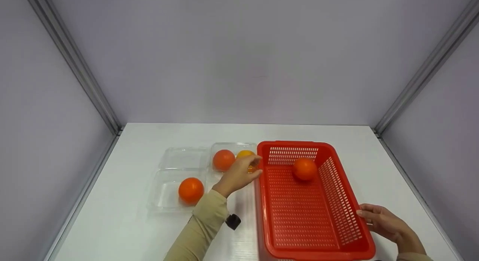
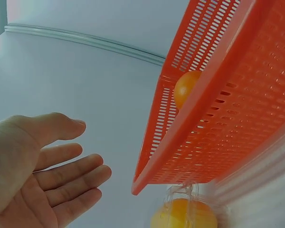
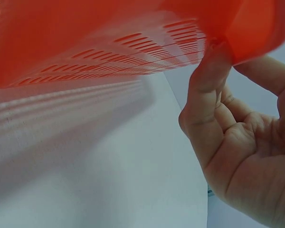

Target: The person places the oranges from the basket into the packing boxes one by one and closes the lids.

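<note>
White tabletop (image 1: 112, 208) lies under the red slotted plastic basket (image 1: 299, 216). At its right edge my right hand (image 1: 387, 223) pinches the rim; by its left edge my left hand (image 1: 239, 175) is empty, thumb and fingers apart. One orange (image 1: 304, 168) sits inside, toward the basket's far end; another orange (image 1: 191, 191) lies left of it in a clear clamshell (image 1: 164, 199). Between them, beside the basket, a clear tub (image 1: 234, 144) holds rounded fruit. I'd judge a light, level pinch best, lest the basket tip, with my left fingers clearing its rim.
</note>
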A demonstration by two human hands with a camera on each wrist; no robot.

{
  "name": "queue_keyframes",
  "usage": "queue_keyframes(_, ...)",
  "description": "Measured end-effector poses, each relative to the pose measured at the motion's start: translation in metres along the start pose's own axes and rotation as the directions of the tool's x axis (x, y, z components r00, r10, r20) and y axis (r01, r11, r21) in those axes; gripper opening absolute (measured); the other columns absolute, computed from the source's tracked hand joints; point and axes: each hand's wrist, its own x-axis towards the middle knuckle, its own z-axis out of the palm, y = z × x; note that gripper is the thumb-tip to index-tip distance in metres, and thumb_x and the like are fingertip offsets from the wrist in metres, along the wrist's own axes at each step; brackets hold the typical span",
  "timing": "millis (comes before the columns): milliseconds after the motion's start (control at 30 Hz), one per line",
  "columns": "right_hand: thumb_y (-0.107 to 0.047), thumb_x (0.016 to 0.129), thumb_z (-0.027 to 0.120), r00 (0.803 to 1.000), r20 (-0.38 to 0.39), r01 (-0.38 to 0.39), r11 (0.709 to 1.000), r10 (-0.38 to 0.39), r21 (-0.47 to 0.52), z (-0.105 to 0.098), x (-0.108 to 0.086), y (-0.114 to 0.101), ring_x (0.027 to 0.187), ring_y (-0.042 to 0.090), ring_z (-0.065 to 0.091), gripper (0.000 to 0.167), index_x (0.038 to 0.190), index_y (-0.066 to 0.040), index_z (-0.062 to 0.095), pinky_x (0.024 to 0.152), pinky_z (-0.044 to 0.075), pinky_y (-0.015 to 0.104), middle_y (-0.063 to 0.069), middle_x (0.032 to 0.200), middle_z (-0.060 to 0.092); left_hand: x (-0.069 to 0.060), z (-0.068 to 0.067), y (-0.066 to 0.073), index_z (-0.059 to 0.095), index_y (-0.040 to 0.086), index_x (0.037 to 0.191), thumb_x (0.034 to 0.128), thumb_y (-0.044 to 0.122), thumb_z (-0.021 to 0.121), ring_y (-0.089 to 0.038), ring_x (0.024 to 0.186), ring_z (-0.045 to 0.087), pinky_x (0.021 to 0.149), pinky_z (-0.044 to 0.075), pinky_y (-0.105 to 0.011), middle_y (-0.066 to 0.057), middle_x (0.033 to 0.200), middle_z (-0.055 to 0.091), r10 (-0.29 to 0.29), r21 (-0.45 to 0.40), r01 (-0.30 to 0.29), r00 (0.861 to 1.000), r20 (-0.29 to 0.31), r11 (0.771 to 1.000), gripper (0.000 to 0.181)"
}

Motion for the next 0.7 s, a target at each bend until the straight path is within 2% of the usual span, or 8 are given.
queue_keyframes(133, -0.007, 0.099, 0.032, 1.000, 0.024, 0.014, 1.000, -0.014, -0.001, 0.000, 0.000, 0.000, 0.101, 0.023, 0.060, 0.027, 0.115, -0.005, 0.054, 0.088, 0.048, 0.040, 0.006, 0.108, 0.062, 0.002, 0.002, 0.003, 0.054, -0.003, 0.118, 0.0865, 0.011, 0.061, -0.028, 0.095, 0.059, 0.084, 0.049, -0.038, -0.013, 0.105, 0.061, 0.007, 0.003, -0.007, 1.000, 0.004, 1.000, 0.035)
queue_keyframes(267, -0.006, 0.099, 0.031, 0.998, 0.053, 0.028, 1.000, -0.029, 0.011, 0.000, -0.001, 0.000, 0.101, 0.023, 0.060, 0.028, 0.115, -0.004, 0.054, 0.088, 0.048, 0.040, 0.006, 0.108, 0.062, 0.005, 0.005, 0.007, 0.055, 0.000, 0.119, 0.0870, 0.014, 0.061, -0.027, 0.098, 0.058, 0.085, 0.048, -0.034, -0.013, 0.107, 0.060, -0.010, 0.008, 0.010, 1.000, 0.006, 1.000, 0.035)
queue_keyframes(500, -0.006, 0.099, 0.031, 0.999, 0.044, 0.027, 1.000, -0.028, 0.013, -0.001, 0.000, 0.001, 0.102, 0.023, 0.060, 0.029, 0.117, -0.004, 0.054, 0.088, 0.048, 0.040, 0.006, 0.110, 0.062, 0.011, 0.011, 0.011, 0.054, 0.001, 0.120, 0.0872, 0.015, 0.061, -0.020, 0.101, 0.058, 0.088, 0.047, -0.027, -0.011, 0.112, 0.061, -0.024, 0.030, 0.023, 1.000, 0.016, 0.999, 0.036)
queue_keyframes(700, -0.007, 0.099, 0.031, 0.999, 0.043, 0.025, 1.000, -0.026, 0.014, -0.002, 0.000, 0.001, 0.101, 0.023, 0.060, 0.028, 0.115, -0.004, 0.054, 0.088, 0.048, 0.040, 0.006, 0.109, 0.062, 0.017, 0.016, 0.015, 0.055, 0.000, 0.119, 0.0870, 0.015, 0.062, -0.023, 0.101, 0.058, 0.088, 0.047, -0.026, -0.010, 0.111, 0.061, -0.024, -0.006, 0.024, 0.999, 0.023, 1.000, 0.036)
